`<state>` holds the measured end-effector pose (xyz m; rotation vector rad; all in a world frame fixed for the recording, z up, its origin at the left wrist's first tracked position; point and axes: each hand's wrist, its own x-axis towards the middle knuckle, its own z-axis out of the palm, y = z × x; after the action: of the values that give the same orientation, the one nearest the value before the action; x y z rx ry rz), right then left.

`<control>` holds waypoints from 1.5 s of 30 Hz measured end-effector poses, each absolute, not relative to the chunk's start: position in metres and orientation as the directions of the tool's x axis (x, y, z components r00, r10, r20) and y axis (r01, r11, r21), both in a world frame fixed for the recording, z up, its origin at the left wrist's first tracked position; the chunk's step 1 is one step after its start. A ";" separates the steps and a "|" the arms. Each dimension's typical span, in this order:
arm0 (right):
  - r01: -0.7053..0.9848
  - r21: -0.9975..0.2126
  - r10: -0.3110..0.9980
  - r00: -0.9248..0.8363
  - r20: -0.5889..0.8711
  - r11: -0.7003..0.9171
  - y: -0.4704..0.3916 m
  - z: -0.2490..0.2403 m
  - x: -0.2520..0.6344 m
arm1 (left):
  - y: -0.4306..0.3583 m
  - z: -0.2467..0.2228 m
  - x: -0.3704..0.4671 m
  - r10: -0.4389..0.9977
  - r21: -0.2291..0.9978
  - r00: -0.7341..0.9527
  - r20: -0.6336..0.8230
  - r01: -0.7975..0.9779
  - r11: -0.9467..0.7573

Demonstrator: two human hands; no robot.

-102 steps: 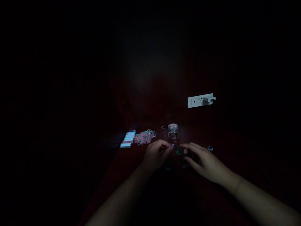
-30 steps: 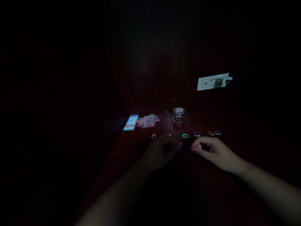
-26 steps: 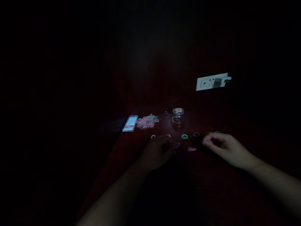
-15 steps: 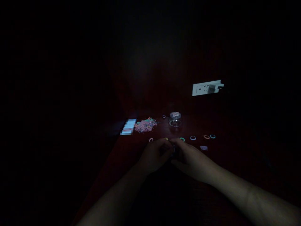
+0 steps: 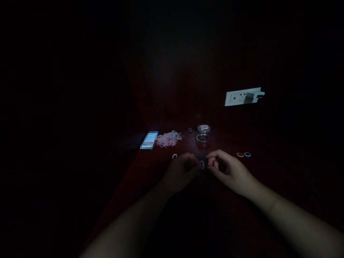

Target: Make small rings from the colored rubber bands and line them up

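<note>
My left hand point(image 5: 182, 170) is closed in a pinch, with a small pale purple elastic loop point(image 5: 202, 165) at its fingertips. Just right of it, my right hand point(image 5: 228, 170) has curled fingers and thumb pressed together; whatever is between them is too dark and small to make out. A gap separates the two sets of fingertips. Beyond my left hand lies a pink ring point(image 5: 174, 156), and part of a yellow ring point(image 5: 192, 155) shows above its knuckles. To the right of my right hand lie an orange ring point(image 5: 240, 155) and a blue ring point(image 5: 247, 154).
A clear lidded jar point(image 5: 203, 135) stands behind the hands. Left of it are a heap of colourful elastic bands point(image 5: 169, 139) and a lit phone point(image 5: 149, 139). One small ring point(image 5: 190, 129) lies near the jar. A wall socket point(image 5: 243, 97) holds a plug. The surroundings are very dark.
My hands have drawn apart, the right one shifting rightward and now covering some rings. The pale purple loop has come into sight at my left fingertips. The whole view has shifted slightly.
</note>
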<state>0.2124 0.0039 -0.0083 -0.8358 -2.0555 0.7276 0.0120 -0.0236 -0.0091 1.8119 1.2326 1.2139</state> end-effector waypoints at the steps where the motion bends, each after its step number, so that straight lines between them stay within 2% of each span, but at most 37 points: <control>1: 0.306 -0.729 0.761 -0.477 0.439 0.613 0.004 -0.008 0.212 | -0.024 -0.009 0.013 0.931 0.864 0.143 0.337 0.345 -0.366; 12: 0.256 -0.818 0.802 -0.480 0.355 0.515 0.001 -0.010 0.207 | -0.025 -0.006 0.019 0.940 0.898 0.162 0.299 0.284 -0.334; 17: 0.257 -0.820 0.810 -0.464 0.360 0.511 0.003 -0.013 0.209 | -0.024 -0.010 0.018 0.926 0.883 0.190 0.326 0.289 -0.370; 22: 0.278 -0.767 0.778 -0.473 0.414 0.578 0.003 -0.012 0.213 | -0.024 -0.009 0.017 0.926 0.888 0.178 0.334 0.268 -0.372; 26: 0.313 -0.676 0.720 -0.503 0.478 0.668 0.003 -0.007 0.217 | -0.024 -0.009 0.017 0.916 0.887 0.176 0.360 0.239 -0.395; 34: 0.279 -0.539 0.584 -0.594 0.554 0.795 0.003 0.001 0.216 | -0.024 -0.007 0.013 0.893 0.796 0.252 0.373 0.408 -0.448; 39: 0.312 -0.515 0.585 -0.604 0.541 0.799 0.001 0.002 0.217 | -0.026 -0.003 0.013 0.908 0.765 0.242 0.341 0.490 -0.418; 45: 0.347 -0.482 0.588 -0.580 0.564 0.805 0.003 0.004 0.222 | -0.026 -0.002 0.011 0.921 0.790 0.214 0.325 0.474 -0.389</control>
<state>0.2217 0.0030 0.0041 -0.6851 -2.2399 0.4145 0.0114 -0.0258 -0.0025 1.9566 1.2859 1.0871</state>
